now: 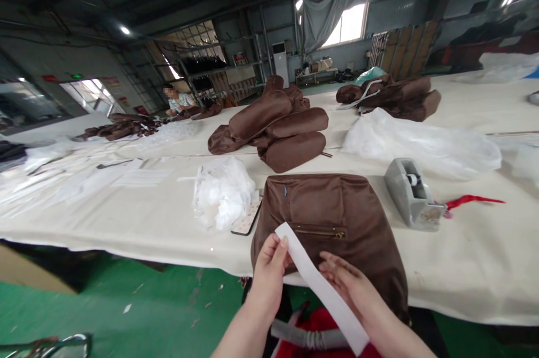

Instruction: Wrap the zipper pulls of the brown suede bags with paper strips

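A long white strip [320, 285] slants down to the right in front of a brown bag [320, 201]. My left hand [272, 260] pinches the strip near its upper end, thumb on top. To the strip's right, my right hand [343, 276] has its fingers apart and holds nothing; it is beside the strip, over the bag's lower part. The bag lies flat at the table's front edge, with a brass zipper [322, 232] across its front and a small blue tag near its top left.
A grey tape dispenser [410, 195] stands right of the bag, near a red ribbon [474, 200]. Left are a plastic bag of white pieces [223, 192] and a phone [247, 220]. Brown bags [295, 150] are piled behind. A person [179, 100] is at the far left.
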### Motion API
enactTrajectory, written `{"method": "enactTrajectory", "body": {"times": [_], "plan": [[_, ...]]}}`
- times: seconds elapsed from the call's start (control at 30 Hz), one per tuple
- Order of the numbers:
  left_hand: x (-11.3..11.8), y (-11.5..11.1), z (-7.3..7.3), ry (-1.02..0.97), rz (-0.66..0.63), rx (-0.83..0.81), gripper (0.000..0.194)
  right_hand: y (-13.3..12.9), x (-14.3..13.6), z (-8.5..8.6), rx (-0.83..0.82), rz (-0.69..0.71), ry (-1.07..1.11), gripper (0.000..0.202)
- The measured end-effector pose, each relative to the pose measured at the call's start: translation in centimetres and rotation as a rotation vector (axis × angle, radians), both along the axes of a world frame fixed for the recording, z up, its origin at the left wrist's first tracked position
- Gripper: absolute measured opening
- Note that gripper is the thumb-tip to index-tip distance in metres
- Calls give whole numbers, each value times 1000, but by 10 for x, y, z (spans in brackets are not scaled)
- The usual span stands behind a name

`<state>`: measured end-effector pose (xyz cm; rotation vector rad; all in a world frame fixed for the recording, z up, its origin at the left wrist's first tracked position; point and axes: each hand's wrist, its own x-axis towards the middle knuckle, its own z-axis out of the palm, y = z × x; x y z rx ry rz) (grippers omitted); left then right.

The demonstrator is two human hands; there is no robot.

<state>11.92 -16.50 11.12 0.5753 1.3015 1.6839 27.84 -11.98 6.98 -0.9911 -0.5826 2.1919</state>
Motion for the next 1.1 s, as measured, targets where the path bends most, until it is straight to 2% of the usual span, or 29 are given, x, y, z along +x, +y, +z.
{"method": "enactTrajectory", "body": {"times": [0.07, 0.13, 0.27, 0.33, 0.4, 0.57, 0.67, 0.83, 0.97, 1.1], "plan": [[-11, -4, 5, -16, 35, -20, 33, 10, 0, 1, -37, -100, -1, 36], [-21, -9, 10, 21, 12, -47, 34, 20, 0, 2, -96, -103, 38, 29], [-31, -19, 18, 120, -220, -78, 29, 43, -10, 2, -291, -97, 128, 9], [-29, -23, 20, 180, -325, -84, 26, 55, -15, 1, -379, -83, 172, 9], [-26, -26, 19, 203, -366, -83, 22, 63, -19, 0, -427, -52, 208, 10], [-27, -27, 3, 98, -301, -131, 19, 61, -21, 1, -400, -77, 193, 16], [-33, -27, -5, 230, -260, -190, 23, 56, -18, 3, -362, -65, 192, 13], [-35, -25, -1, 635, -346, -185, 12, 63, -14, 7, -435, -67, 281, 17], [-26, -23, 3, 685, -414, -189, 10, 70, -17, 7, -435, -90, 334, 20], [-25, -25, 0, 692, -441, -196, 10, 71, -18, 1, -389, -90, 343, 9]]}}
